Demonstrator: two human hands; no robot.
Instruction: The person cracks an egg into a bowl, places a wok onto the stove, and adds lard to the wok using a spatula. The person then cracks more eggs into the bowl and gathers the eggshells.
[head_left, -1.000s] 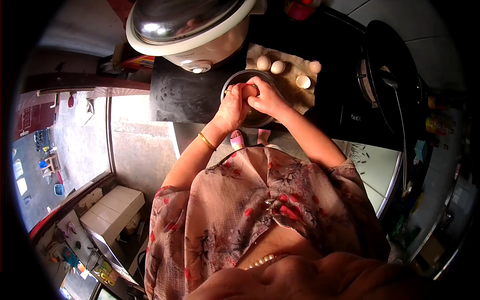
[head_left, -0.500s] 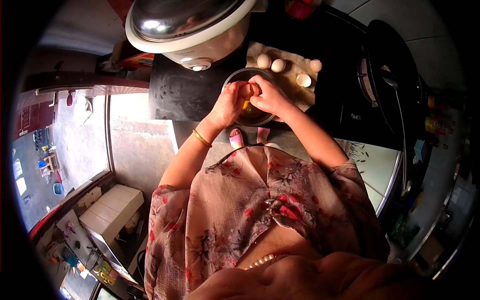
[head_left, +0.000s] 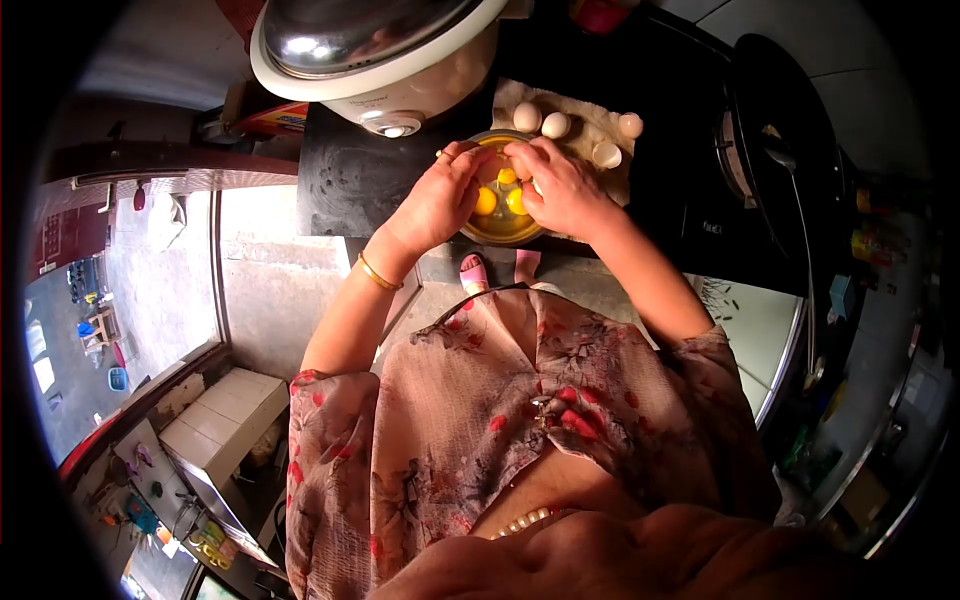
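A round metal bowl point(head_left: 500, 238) stands at the front edge of the dark counter, with clear egg white and three yellow yolks point(head_left: 485, 201) in it. Over its left rim is my left hand point(head_left: 440, 195), its fingers curled together; whatever they hold is hidden. My right hand point(head_left: 565, 190) is over the right rim, fingers bent around a pale piece of eggshell point(head_left: 537, 187), mostly covered. Behind the bowl, two whole eggs point(head_left: 527, 117) rest on a beige cloth point(head_left: 590, 122). An open half eggshell point(head_left: 606, 155) and another shell point(head_left: 630, 125) lie at its right.
A white rice cooker point(head_left: 375, 95) with a shiny lid stands at the back left of the counter point(head_left: 350, 190). To the right are a dark wok point(head_left: 775, 130) and a long-handled ladle point(head_left: 800, 220). Pink sandals point(head_left: 474, 272) show on the floor below.
My hands, together over the bowl before, have parted to either side. The upper yolk now lies in full view between them, and the bowl's contents show more.
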